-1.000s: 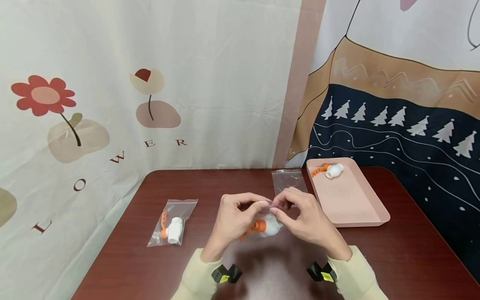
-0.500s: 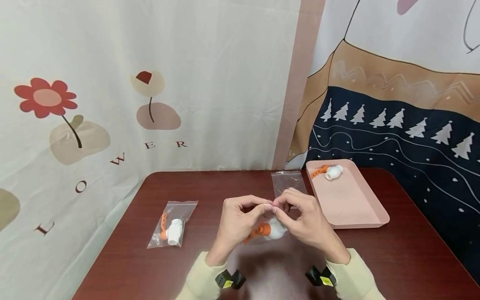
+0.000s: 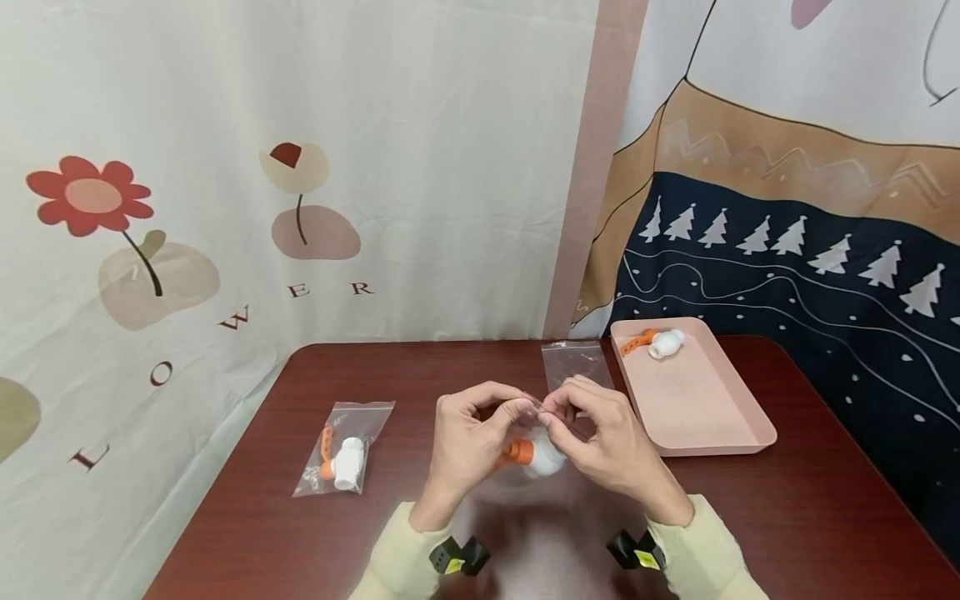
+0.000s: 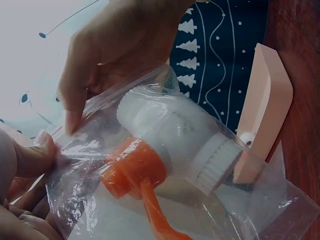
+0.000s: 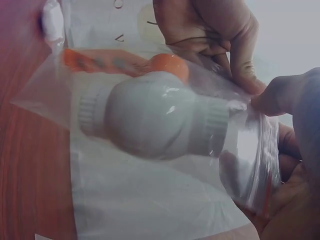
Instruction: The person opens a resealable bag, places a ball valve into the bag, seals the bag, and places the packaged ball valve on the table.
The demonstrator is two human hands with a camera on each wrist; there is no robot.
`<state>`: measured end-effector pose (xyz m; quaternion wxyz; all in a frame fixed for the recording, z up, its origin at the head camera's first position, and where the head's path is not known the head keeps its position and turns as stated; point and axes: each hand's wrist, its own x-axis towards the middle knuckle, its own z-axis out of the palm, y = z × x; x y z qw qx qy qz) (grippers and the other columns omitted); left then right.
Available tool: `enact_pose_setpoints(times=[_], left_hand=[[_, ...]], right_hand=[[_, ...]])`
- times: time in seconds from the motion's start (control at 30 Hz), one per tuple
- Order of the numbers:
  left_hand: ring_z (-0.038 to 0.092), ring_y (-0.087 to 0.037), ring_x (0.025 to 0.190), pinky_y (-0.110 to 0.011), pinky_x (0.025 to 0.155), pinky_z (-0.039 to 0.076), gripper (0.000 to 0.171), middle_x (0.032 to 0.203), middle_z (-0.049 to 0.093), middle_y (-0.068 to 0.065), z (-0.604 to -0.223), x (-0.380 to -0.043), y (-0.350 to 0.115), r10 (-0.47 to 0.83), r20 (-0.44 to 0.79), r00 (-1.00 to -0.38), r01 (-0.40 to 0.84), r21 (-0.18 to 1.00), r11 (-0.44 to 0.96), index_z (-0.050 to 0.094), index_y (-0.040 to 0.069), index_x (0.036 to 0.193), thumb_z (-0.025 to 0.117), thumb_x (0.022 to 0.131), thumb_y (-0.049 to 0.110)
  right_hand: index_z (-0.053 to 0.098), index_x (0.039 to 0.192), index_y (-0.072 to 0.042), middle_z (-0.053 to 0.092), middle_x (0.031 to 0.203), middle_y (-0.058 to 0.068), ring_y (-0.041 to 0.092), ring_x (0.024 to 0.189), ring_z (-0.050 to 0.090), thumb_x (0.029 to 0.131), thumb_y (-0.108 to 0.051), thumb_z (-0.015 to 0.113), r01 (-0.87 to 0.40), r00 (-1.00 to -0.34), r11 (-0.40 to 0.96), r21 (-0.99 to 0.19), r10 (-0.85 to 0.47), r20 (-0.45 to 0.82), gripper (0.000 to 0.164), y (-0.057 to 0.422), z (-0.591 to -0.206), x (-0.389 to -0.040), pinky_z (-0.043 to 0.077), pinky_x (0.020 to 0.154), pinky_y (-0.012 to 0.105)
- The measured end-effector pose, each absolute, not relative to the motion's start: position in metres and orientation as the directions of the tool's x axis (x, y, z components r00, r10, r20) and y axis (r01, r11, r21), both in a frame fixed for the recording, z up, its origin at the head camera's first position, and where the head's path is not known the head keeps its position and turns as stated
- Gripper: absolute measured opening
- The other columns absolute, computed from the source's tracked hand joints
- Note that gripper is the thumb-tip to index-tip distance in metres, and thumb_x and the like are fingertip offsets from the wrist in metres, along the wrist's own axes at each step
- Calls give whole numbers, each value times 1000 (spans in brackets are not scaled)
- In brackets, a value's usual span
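A clear zip bag [image 5: 242,172] hangs between my hands above the table, its zip edge uppermost. Inside it lies a white plastic ball valve [image 4: 175,127] with an orange handle [image 4: 135,167]. My left hand [image 3: 468,437] pinches the bag's top edge between thumb and forefinger. Close beside it, my right hand [image 3: 609,429] pinches the same edge, the two sets of fingertips almost meeting in the head view. From the wrist views I cannot tell whether the zip is parted. Fingers partly cover the bag in the head view.
On the left of the dark red table [image 3: 247,533] lies another zip bag [image 3: 371,412] with a similar valve. A flat clear bag [image 3: 564,360] lies at the back, beside a pink tray [image 3: 701,412]. An orange-handled white valve [image 3: 666,343] sits in the tray's far end.
Both hands keep pinching the bag's edge. The fingertips came together half a second ago and now stand slightly apart; the valve has swung a little left with the bag.
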<state>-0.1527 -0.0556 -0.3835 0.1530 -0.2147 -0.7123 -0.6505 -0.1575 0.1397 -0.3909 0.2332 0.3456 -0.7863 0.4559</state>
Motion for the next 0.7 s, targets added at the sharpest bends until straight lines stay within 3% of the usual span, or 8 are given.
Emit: enact_pose_setpoints(times=[0.2, 0.5, 0.7], left_hand=[[77, -22, 69, -39, 59, 63, 5, 80, 77, -17, -381, -155, -62, 79, 507, -858, 508, 861, -14, 77, 2, 90, 78, 89, 7], [74, -13, 66, -29, 60, 62, 6, 80, 76, -18, -375, -160, -75, -46, 527, -848, 527, 850, 25, 78, 2, 88, 80, 87, 7], [76, -16, 66, -36, 64, 64, 6, 81, 75, -22, -371, -162, -84, -96, 492, -865, 497, 867, -40, 76, -3, 90, 79, 87, 2]], right_hand=[[69, 90, -21, 56, 76, -10, 3, 75, 52, 89, -5, 75, -758, -650, 358, -546, -339, 681, 17, 140, -391, -158, 48, 65, 16], [68, 88, -21, 57, 77, -10, 4, 75, 54, 87, -4, 76, -762, -644, 365, -535, -342, 684, 18, 144, -391, -161, 48, 66, 16], [67, 87, -21, 56, 76, -10, 7, 73, 56, 88, -3, 75, -769, -636, 361, -527, -359, 683, 19, 147, -391, -162, 51, 65, 20]])
